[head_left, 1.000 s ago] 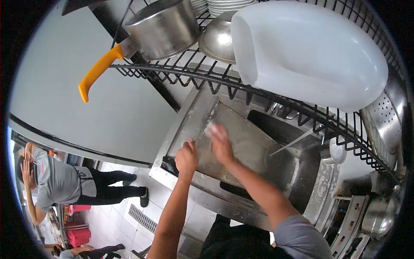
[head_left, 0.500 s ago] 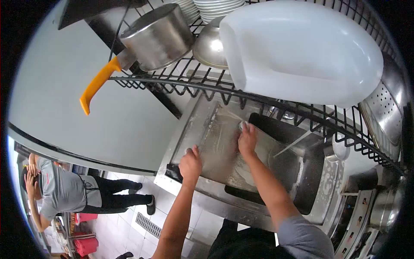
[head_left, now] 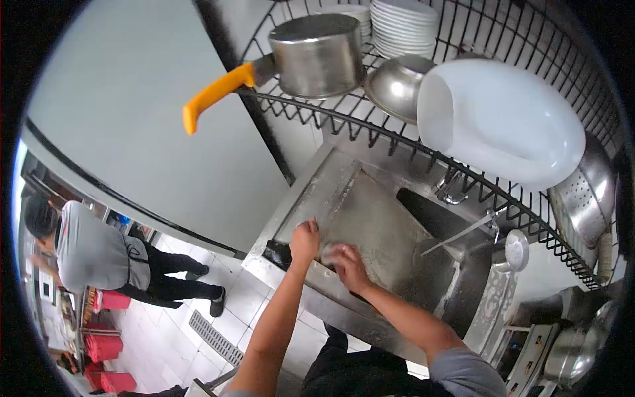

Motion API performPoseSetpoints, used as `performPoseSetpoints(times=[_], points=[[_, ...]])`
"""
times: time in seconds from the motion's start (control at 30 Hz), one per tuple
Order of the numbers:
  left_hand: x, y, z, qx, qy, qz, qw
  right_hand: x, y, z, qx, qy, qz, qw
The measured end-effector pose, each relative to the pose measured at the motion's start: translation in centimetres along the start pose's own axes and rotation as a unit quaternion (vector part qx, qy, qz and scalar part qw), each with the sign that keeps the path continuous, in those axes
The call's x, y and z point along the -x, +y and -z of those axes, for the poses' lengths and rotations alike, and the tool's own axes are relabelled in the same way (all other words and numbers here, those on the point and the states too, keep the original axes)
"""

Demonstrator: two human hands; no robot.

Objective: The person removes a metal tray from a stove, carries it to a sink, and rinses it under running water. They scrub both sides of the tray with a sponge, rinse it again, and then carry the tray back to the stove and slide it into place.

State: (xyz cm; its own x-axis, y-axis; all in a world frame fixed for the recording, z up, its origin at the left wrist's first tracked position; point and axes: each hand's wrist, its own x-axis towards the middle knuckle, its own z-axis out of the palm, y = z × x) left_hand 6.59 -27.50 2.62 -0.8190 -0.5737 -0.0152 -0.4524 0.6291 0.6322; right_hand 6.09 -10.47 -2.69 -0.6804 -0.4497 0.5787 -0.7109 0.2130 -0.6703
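Observation:
A flat grey panel [head_left: 380,215], wet and smeared, lies tilted across the sink [head_left: 477,284]. My left hand [head_left: 305,243] is closed at the panel's near left edge, thumb up. My right hand [head_left: 348,268] is bent over the panel's near edge, close beside the left one. Its fingers are curled around a small whitish scouring pad [head_left: 327,253], blurred by motion. A thin stream of water [head_left: 456,233] runs from the tap [head_left: 493,218] onto the panel's right part.
Above the sink hangs a black wire rack [head_left: 370,126] with a yellow-handled pot [head_left: 317,59], a metal bowl [head_left: 400,83], stacked plates [head_left: 405,26], a large white container [head_left: 509,122] and a colander [head_left: 585,192]. A person [head_left: 99,245] stands at left near red bins [head_left: 102,344].
My right hand has moved with the pad from the panel's far part to its near edge. My left hand stays near the edge. The view has shifted, and the other person has lowered their arms.

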Motion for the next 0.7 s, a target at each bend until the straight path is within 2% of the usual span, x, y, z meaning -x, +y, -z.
performPoseSetpoints(times=[0.07,0.1,0.13,0.17,0.2,0.23,0.27,0.3,0.37,0.43,0.5,0.57,0.6,0.63,0.67,0.7], points=[[-0.4,-1.0,-0.4,0.050,-0.010,0.001,0.999,-0.3,-0.3,1.1,-0.079,-0.105,-0.030,0.991],[0.1,-1.7,-0.7,0.000,-0.017,-0.033,0.999,-1.9,0.0,1.3,-0.077,-0.109,-0.020,0.991],[0.5,-2.2,-0.9,-0.052,-0.026,-0.065,0.996,-5.3,-0.9,2.3,-0.041,-0.031,-0.035,0.998],[1.1,-1.5,-0.4,-0.049,-0.021,-0.063,0.997,-7.9,-1.2,2.8,-0.006,0.046,-0.051,0.998],[2.2,-0.3,0.5,-0.069,0.001,-0.049,0.996,-9.2,-1.2,2.3,-0.005,0.042,-0.047,0.998],[2.9,0.2,1.0,-0.092,0.021,-0.036,0.995,-10.1,-1.3,1.4,0.022,-0.039,0.061,0.997],[3.0,-0.2,0.9,-0.097,0.040,-0.068,0.992,-10.9,-0.9,0.8,0.050,-0.118,0.168,0.977],[3.1,-0.5,0.6,-0.096,0.038,-0.069,0.992,-11.5,0.7,0.5,0.052,-0.118,0.166,0.978],[3.3,0.6,1.3,-0.119,0.026,0.006,0.992,-12.9,5.7,0.2,0.097,-0.140,0.240,0.956],[3.2,-0.4,0.2,-0.112,0.041,0.013,0.993,-17.0,8.0,1.9,0.154,-0.186,-0.034,0.970],[3.0,-1.0,-0.5,-0.098,0.102,-0.050,0.989,-19.1,12.0,3.2,0.156,-0.062,0.070,0.983],[3.0,-0.4,-0.9,-0.112,0.060,-0.038,0.991,-18.4,10.1,2.6,0.218,-0.057,0.090,0.970],[2.9,-1.1,-1.2,-0.126,0.043,-0.027,0.991,-17.6,8.5,1.5,0.237,-0.101,0.089,0.962],[3.0,-1.7,-0.9,-0.132,0.021,-0.090,0.987,-16.0,6.4,0.3,0.252,-0.144,0.099,0.952],[3.0,-1.0,-0.2,-0.122,0.039,-0.085,0.988,-14.4,3.5,-0.1,0.175,-0.146,0.107,0.968],[2.6,-0.7,-0.3,-0.085,0.013,-0.022,0.996,-12.8,2.8,-0.6,0.143,-0.191,0.108,0.965]])
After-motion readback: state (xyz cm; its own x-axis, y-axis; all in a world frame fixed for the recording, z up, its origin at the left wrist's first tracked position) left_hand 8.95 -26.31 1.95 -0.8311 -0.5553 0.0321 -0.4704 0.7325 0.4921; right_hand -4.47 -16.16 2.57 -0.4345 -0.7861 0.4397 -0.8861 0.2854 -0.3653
